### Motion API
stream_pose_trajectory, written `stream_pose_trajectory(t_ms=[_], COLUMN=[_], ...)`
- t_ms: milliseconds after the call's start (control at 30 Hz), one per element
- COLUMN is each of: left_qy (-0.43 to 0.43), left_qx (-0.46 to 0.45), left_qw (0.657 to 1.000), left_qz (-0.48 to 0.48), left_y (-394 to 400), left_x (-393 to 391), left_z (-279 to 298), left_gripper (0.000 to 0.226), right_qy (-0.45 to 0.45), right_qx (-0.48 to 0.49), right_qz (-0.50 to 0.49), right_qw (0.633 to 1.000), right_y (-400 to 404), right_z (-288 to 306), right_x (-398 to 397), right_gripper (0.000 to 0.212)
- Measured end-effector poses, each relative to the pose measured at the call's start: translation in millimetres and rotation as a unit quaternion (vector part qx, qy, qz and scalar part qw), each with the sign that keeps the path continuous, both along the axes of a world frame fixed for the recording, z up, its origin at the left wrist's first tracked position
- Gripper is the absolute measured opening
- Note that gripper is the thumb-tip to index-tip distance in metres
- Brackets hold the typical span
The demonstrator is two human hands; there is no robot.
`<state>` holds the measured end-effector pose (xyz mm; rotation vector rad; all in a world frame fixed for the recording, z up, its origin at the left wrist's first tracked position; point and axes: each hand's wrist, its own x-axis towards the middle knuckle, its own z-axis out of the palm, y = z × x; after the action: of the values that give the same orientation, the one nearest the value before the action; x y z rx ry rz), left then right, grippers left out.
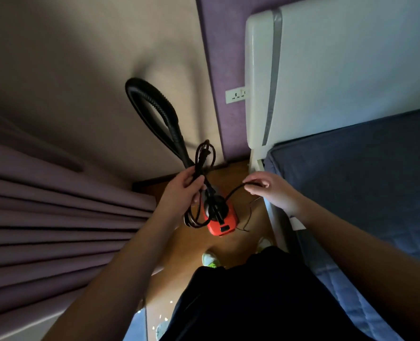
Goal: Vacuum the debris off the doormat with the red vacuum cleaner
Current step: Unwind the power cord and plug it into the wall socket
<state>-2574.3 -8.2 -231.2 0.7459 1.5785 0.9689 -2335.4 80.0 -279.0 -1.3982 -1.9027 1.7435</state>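
Observation:
The red vacuum cleaner sits on the wooden floor in front of my feet. Its black ribbed hose loops up against the wall behind it. My left hand grips a coiled bundle of the black power cord together with the lower end of the hose. My right hand pinches a loose strand of that cord, which arcs down toward the vacuum. A blue doormat shows at the bottom edge, with small white bits of debris on the floor beside it.
A wall socket sits on the purple wall above the vacuum. A bed with a white headboard and blue mattress fills the right side. Mauve curtains hang on the left. The floor strip between them is narrow.

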Motion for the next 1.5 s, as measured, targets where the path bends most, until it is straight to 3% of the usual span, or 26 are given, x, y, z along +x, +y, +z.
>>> stream_pose_trajectory(t_ms=[167, 267, 333, 433, 500, 567, 633, 733, 933, 1100, 1200, 1367, 1500], left_qy=[0.016, -0.008, -0.049, -0.083, -0.098, -0.095, -0.067, -0.004, 0.085, 0.053, 0.038, 0.098, 0.105], left_qx=[0.037, 0.07, 0.097, 0.111, 0.119, 0.125, 0.124, 0.107, 0.084, 0.076, 0.069, 0.043, 0.031], left_qw=[0.999, 0.996, 0.991, 0.984, 0.981, 0.979, 0.982, 0.984, 0.98, 0.977, 0.977, 0.98, 0.981], left_qz=[0.021, 0.054, 0.08, 0.108, 0.119, 0.128, 0.128, 0.142, 0.159, 0.19, 0.199, 0.169, 0.162], left_y=[22, 37, 49, 62, 69, 73, 75, 76, 75, 79, 83, 82, 81], left_x=[8, 12, 15, 17, 16, 13, 9, 3, -6, 2, 5, 7, 9], left_z=[34, 52, 61, 75, 84, 91, 96, 98, 94, 82, 74, 67, 56], left_gripper=[0.045, 0.048, 0.048, 0.045, 0.042, 0.039, 0.038, 0.037, 0.031, 0.03, 0.038, 0.042, 0.039], right_qy=[-0.093, -0.166, -0.154, -0.003, 0.075, 0.13, 0.141, 0.114, 0.201, 0.146, 0.134, 0.202, 0.233], right_qx=[0.035, 0.136, 0.165, 0.001, -0.103, -0.152, -0.142, -0.036, -0.036, -0.054, -0.065, -0.096, -0.108], right_qz=[0.212, 0.286, 0.312, 0.261, 0.202, 0.174, 0.182, 0.194, 0.102, 0.198, 0.236, 0.162, 0.051], right_qw=[0.972, 0.934, 0.923, 0.965, 0.971, 0.964, 0.963, 0.974, 0.974, 0.968, 0.96, 0.961, 0.965], right_y=[11, 12, 12, 13, 16, 21, 24, 30, 49, 45, 36, 36, 55], right_z=[32, 34, 38, 52, 62, 65, 68, 69, 70, 75, 77, 86, 80], right_x=[-24, -46, -59, -71, -72, -68, -67, -68, -57, -57, -58, -50, -40], right_gripper=[0.038, 0.036, 0.036, 0.043, 0.055, 0.049, 0.036, 0.023, 0.035, 0.025, 0.033, 0.026, 0.049])
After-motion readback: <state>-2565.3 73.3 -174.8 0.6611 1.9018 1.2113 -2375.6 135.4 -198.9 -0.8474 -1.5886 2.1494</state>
